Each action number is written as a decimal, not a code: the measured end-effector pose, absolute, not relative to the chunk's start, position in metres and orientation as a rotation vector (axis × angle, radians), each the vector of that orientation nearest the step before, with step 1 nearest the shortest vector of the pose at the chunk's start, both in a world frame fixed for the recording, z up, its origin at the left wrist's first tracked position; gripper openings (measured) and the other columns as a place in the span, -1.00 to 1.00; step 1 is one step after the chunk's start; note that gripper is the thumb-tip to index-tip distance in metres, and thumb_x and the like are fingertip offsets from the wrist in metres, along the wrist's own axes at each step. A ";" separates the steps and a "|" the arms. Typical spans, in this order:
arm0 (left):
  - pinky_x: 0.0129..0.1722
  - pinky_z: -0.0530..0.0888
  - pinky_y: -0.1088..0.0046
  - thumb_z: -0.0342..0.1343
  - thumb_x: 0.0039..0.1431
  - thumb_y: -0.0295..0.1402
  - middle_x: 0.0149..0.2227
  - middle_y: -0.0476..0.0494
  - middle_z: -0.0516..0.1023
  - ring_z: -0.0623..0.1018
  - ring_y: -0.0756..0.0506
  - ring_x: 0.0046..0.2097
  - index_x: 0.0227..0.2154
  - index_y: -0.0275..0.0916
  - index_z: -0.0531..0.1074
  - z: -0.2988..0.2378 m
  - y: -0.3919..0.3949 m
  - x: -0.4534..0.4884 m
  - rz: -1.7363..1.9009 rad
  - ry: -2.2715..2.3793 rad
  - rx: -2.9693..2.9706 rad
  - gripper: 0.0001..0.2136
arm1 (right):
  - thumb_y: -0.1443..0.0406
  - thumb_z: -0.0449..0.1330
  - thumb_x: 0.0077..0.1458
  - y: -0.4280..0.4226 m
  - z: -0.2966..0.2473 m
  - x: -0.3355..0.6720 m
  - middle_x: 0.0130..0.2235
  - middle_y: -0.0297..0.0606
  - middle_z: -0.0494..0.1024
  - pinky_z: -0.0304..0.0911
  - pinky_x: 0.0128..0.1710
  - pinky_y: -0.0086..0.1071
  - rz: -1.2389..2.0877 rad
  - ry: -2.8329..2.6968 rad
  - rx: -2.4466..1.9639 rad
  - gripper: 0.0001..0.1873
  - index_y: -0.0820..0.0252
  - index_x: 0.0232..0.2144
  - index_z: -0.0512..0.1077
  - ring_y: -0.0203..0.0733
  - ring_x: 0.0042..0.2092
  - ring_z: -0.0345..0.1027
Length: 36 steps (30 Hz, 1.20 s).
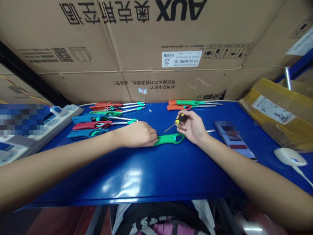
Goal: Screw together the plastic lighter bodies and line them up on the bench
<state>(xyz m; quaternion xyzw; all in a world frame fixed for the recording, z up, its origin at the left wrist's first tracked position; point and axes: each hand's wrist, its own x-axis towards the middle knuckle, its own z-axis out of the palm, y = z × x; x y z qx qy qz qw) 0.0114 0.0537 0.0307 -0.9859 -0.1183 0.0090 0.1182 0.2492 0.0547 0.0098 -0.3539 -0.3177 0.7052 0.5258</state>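
Observation:
My left hand (140,134) is closed on the handle end of a green long-necked gas lighter (167,139), which lies across the blue table. In my right hand (194,127) is a small screwdriver (181,118) with a black and yellow handle, its thin shaft slanting down to the left above the lighter. That hand also covers part of the lighter's front, and the metal tube shows past it on the right. Several red, green and blue lighters lie in a stack left of my left hand, the nearest being a blue lighter (85,133).
Behind my right hand lie an orange lighter (179,107) and a green lighter (186,102). A phone (234,140), a white corded device (290,156) and a yellow-taped package (278,111) are on the right. Power strips (58,119) line the left. Cardboard (97,81) walls the back.

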 end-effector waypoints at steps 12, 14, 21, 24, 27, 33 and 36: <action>-0.36 0.33 0.46 0.23 0.18 -0.37 -0.41 -0.11 0.61 0.52 -0.07 -0.39 -0.42 -0.28 0.56 0.031 0.106 0.002 -0.359 -1.279 -3.013 -0.90 | 0.25 0.17 -0.06 0.057 0.008 0.250 -0.54 -0.44 0.35 -0.09 -0.67 -0.47 1.690 -0.732 -0.840 -0.83 0.13 -0.37 0.28 -0.40 -0.64 -0.04; -0.37 0.34 0.47 0.27 0.12 -0.40 -0.43 -0.10 0.62 0.53 -0.07 -0.41 -0.44 -0.27 0.58 0.023 0.119 -0.003 -0.380 -1.319 -3.000 -0.92 | 0.25 0.17 -0.07 0.057 0.008 0.250 -0.55 -0.44 0.35 -0.08 -0.66 -0.47 1.691 -0.732 -0.840 -0.83 0.12 -0.37 0.28 -0.40 -0.64 -0.03; -0.34 0.39 0.47 0.31 0.11 -0.38 -0.41 -0.11 0.60 0.53 -0.05 -0.39 -0.40 -0.28 0.59 0.005 0.151 -0.007 -0.595 -1.368 -2.923 -0.93 | 0.25 0.16 -0.07 0.056 0.009 0.249 -0.59 -0.47 0.29 -0.06 -0.66 -0.47 1.699 -0.738 -0.836 -0.84 0.11 -0.38 0.27 -0.39 -0.65 -0.04; -0.32 0.39 0.46 0.30 0.13 -0.35 -0.40 -0.11 0.56 0.51 -0.06 -0.37 -0.41 -0.27 0.58 0.002 0.161 -0.007 -0.651 -1.340 -2.899 -0.91 | 0.24 0.14 -0.06 0.056 0.009 0.249 -0.61 -0.48 0.27 -0.07 -0.66 -0.47 1.698 -0.752 -0.836 -0.85 0.11 -0.38 0.26 -0.38 -0.65 -0.03; -0.33 0.39 0.46 0.31 0.11 -0.34 -0.43 -0.08 0.51 0.49 -0.05 -0.38 -0.42 -0.26 0.55 0.000 0.167 -0.008 -0.680 -1.322 -2.892 -0.89 | 0.24 0.14 -0.05 0.056 0.009 0.249 -0.63 -0.48 0.25 -0.06 -0.66 -0.47 1.696 -0.768 -0.834 -0.86 0.11 -0.38 0.26 -0.37 -0.66 -0.04; -0.30 0.41 0.45 0.32 0.08 -0.35 -0.39 -0.06 0.48 0.49 -0.05 -0.36 -0.37 -0.25 0.53 0.004 0.166 -0.011 -0.705 -1.319 -2.875 -0.89 | 0.24 0.13 -0.03 0.057 0.007 0.250 -0.63 -0.47 0.26 -0.06 -0.66 -0.47 1.677 -0.790 -0.831 -0.87 0.11 -0.40 0.27 -0.37 -0.64 -0.04; -0.28 0.40 0.42 0.30 0.11 -0.31 -0.34 -0.09 0.49 0.48 -0.06 -0.34 -0.29 -0.25 0.52 0.009 0.159 -0.011 -0.750 -1.348 -2.831 -0.84 | 0.21 0.15 -0.05 0.060 0.007 0.252 -0.59 -0.45 0.29 0.02 -0.64 -0.46 1.636 -0.824 -0.833 -0.85 0.12 -0.41 0.27 -0.37 -0.61 0.01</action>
